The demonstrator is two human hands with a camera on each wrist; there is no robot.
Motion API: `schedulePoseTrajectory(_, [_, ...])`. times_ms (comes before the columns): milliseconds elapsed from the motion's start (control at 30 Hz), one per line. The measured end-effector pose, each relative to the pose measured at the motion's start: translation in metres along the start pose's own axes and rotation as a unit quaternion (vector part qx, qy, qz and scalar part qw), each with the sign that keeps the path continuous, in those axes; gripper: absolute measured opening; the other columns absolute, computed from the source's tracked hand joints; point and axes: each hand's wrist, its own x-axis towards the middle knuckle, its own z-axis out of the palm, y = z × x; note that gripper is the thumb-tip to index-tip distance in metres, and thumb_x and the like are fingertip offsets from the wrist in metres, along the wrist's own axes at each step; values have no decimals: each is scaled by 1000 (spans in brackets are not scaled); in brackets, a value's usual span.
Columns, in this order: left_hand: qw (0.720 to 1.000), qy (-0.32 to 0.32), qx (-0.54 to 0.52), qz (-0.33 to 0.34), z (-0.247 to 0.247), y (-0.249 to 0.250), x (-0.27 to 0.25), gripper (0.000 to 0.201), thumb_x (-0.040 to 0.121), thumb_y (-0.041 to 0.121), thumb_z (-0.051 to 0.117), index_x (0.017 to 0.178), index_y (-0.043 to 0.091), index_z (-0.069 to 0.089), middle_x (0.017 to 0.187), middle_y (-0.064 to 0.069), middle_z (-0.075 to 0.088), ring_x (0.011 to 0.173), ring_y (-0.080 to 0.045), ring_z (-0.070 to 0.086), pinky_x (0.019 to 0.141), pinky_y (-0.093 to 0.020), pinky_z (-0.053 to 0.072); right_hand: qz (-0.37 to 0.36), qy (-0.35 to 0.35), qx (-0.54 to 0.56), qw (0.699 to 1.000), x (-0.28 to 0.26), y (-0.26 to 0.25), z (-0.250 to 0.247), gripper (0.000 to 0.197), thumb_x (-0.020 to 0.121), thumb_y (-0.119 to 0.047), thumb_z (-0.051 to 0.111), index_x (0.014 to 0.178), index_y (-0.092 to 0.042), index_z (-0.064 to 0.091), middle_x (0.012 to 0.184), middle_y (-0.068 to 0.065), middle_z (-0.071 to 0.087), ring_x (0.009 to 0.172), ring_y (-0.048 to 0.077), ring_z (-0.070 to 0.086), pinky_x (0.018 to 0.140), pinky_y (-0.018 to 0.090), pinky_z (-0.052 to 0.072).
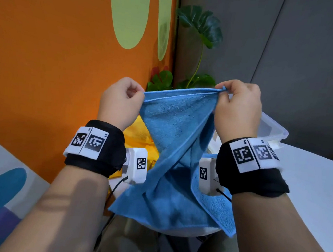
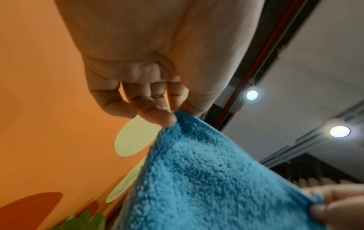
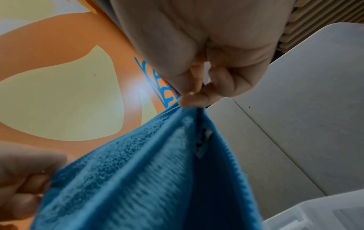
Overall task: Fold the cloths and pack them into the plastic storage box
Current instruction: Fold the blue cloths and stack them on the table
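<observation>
Head view: the left hand (image 1: 121,100) and right hand (image 1: 237,107) each pinch a top corner of the blue cloth (image 1: 171,147), raised over the desk (image 1: 308,192); the storage box (image 1: 272,126) sits far right.

Left wrist view: fingertips (image 2: 165,118) nip soft, light terry.

Right wrist view: the doubled hem looks like the surest hold.

My three views around the blue cloth (image 1: 173,126)

My head view looks down on it from above; both wrist views look up from just beneath it, close, each catching the opposite hand's pinched corner.
</observation>
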Motion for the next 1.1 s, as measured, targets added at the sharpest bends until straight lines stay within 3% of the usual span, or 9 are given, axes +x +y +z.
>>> schedulePoseTrajectory(133, [997, -27, -68, 34, -6, 17, -3, 24, 90, 7, 48, 87, 30, 54, 65, -1, 50, 46, -11, 54, 47, -21, 45, 47, 4, 29, 998, 4, 2, -1, 28, 95, -14, 38, 102, -25, 63, 104, -3, 42, 72, 12, 56, 71, 22, 41])
schedulePoseTrajectory(233, [992, -36, -94, 73, -10, 28, -7, 21, 97, 12, 49, 89, 31, 54, 72, -10, 53, 45, -7, 52, 48, -30, 45, 82, 6, 113, 990, 5, 2, 2, 24, 94, -14, 34, 87, -29, 52, 111, 6, 54, 57, 14, 68, 65, 29, 56])
schedulePoseTrajectory(333, [989, -29, -116, 91, -10, 36, -9, 17, 97, 16, 55, 86, 28, 57, 78, -25, 57, 46, -8, 50, 49, -36, 44, 93, 22, 164, 982, 5, 0, 3, 27, 94, -10, 35, 82, -29, 49, 108, 1, 46, 71, 20, 70, 70, 39, 58])
schedulePoseTrajectory(400, [986, -28, -132, 94, -9, 39, -9, 13, 94, 18, 60, 83, 25, 61, 76, -22, 61, 47, -7, 51, 53, -30, 44, 59, 50, 146, 986, 7, -3, 0, 25, 92, -8, 36, 91, -24, 55, 104, -3, 43, 84, 17, 63, 82, 27, 50])
schedulePoseTrajectory(500, [978, -68, -177, 90, -6, 44, -12, 7, 87, 13, 69, 84, 19, 66, 69, -5, 62, 50, -7, 54, 57, -21, 46, -9, 88, 132, 987, 10, -11, -7, 26, 92, -4, 38, 103, -15, 59, 100, -5, 44, 90, 10, 49, 74, 4, 32])
schedulePoseTrajectory(600, [966, -114, -213, 97, -4, 49, -17, 13, 83, 4, 71, 87, 16, 67, 69, 2, 63, 53, -6, 59, 58, -17, 48, -101, 167, 168, 966, 10, -24, -12, 24, 88, -1, 39, 99, -7, 60, 99, -10, 47, 99, 12, 52, 84, 2, 31])
schedulePoseTrajectory(733, [958, -117, -231, 121, -6, 54, -20, 10, 88, 6, 66, 86, 16, 64, 75, -4, 66, 53, -7, 61, 60, -20, 49, -205, 224, 172, 937, 10, -39, -19, 22, 87, 5, 41, 95, 0, 61, 112, 8, 53, 112, 13, 50, 97, 11, 34])
schedulePoseTrajectory(900, [979, -68, -172, 82, -12, 36, -12, 13, 91, 11, 64, 85, 21, 58, 69, -2, 61, 49, -9, 55, 54, -20, 46, -183, 150, 110, 965, 14, -38, -17, 25, 89, -4, 42, 100, -8, 63, 104, 2, 58, 85, -3, 48, 79, 2, 33])
schedulePoseTrajectory(1100, [998, -9, 56, 23, -14, -2, 2, 14, 90, 20, 60, 80, 29, 58, 68, 6, 59, 65, -13, 60, 63, -29, 46, -77, 25, 71, 994, 3, -20, -1, 14, 89, -21, 57, 102, -25, 62, 85, -16, 62, 82, 5, 58, 81, 22, 45])
